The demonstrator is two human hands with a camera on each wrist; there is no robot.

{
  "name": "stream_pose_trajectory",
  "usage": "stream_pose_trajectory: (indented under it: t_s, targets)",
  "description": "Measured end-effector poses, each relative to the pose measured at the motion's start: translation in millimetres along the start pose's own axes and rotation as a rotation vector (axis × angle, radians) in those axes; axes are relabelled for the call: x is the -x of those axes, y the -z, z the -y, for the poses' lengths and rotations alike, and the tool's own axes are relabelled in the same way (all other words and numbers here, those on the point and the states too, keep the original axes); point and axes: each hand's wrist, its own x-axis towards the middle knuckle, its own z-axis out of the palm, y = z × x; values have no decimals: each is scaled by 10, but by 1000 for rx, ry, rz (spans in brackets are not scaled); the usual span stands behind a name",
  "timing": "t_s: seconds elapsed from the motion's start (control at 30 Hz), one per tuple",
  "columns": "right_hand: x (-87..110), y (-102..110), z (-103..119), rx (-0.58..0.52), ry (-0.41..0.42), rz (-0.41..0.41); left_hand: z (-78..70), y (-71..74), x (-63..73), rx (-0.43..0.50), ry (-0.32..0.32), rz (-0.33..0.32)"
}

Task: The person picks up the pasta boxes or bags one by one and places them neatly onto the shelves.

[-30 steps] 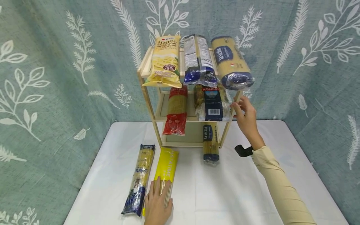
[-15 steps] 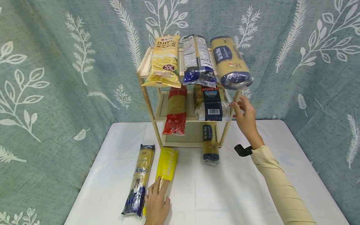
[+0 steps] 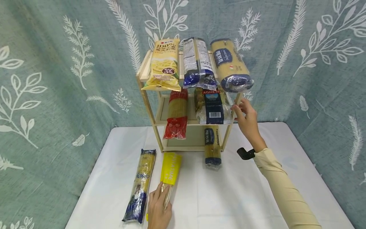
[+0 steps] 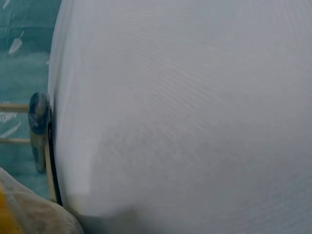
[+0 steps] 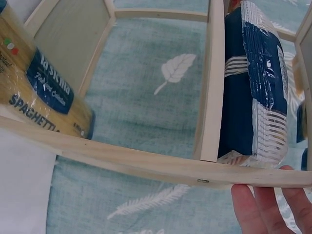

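Observation:
My left hand [image 3: 159, 206] grips the lower part of a yellow spaghetti pack [image 3: 171, 168], which lies turned partly onto its side near the table's front. In the left wrist view only a yellow and clear corner of the pack [image 4: 34, 214] shows. Left of it lies a blue and clear spaghetti pack [image 3: 140, 186]. My right hand [image 3: 248, 119] holds the right front post of the wooden shelf [image 3: 186, 148] at the middle tier. In the right wrist view its fingers [image 5: 258, 207] lie against the wooden bar, beside the navy Agnesi pasta bag [image 5: 253, 92].
On the top tier lie a cream noodle bag [image 3: 163, 65], a white and blue bag [image 3: 199, 63] and a La Sicilia pack [image 3: 232, 65]. A red pasta pack [image 3: 177, 114] overhangs the middle tier; a spaghetti pack [image 3: 213, 148] sticks out from the bottom tier.
My left fingers, earlier spread flat on the yellow spaghetti pack, have curled round it and the pack has rolled somewhat onto its side. My right hand stays on the post. The head view shifts slightly.

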Motion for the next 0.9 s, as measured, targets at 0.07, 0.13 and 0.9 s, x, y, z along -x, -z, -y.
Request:
stream_pose_trajectory:
  t_s: [0.07,0.13,0.9]
  targets:
    - [4,3,2,2,-8,2,-30,12,-10,14,8,11]
    - [9,10,5,4,-19,6,-57,24,-29,27,15,22]
    - [0,-8,-3,-22,-13,7,-215,-77,-392,140,-1,10]
